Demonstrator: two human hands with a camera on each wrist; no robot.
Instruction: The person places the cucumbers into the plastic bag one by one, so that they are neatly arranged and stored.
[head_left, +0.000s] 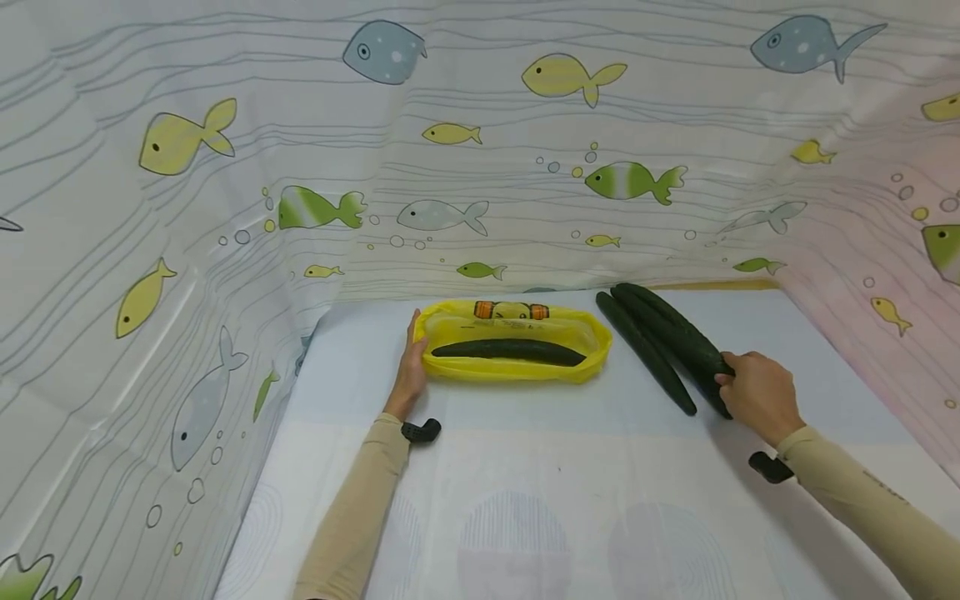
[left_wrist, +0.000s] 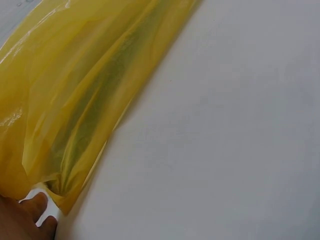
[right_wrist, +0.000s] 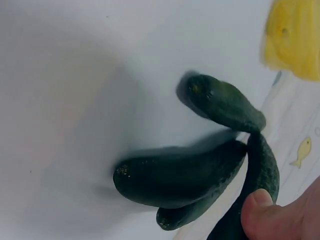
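One cucumber, probably stiff, slick (best held mid-length): right hand pinches it. One yellow bag near surface far edge: left hand touches, finger grip unclear.

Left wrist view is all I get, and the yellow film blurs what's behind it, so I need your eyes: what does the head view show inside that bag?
Observer: One cucumber shows inside the yellow plastic bag, lying lengthwise.
Operator: I can't see the right hand at all. What is it doing?
Observer: The right hand grips the near end of another cucumber.
Operator: Is anything lying between that one and the bag?
Observer: Yes, a loose cucumber lies on the tabletop there, untouched by either hand.
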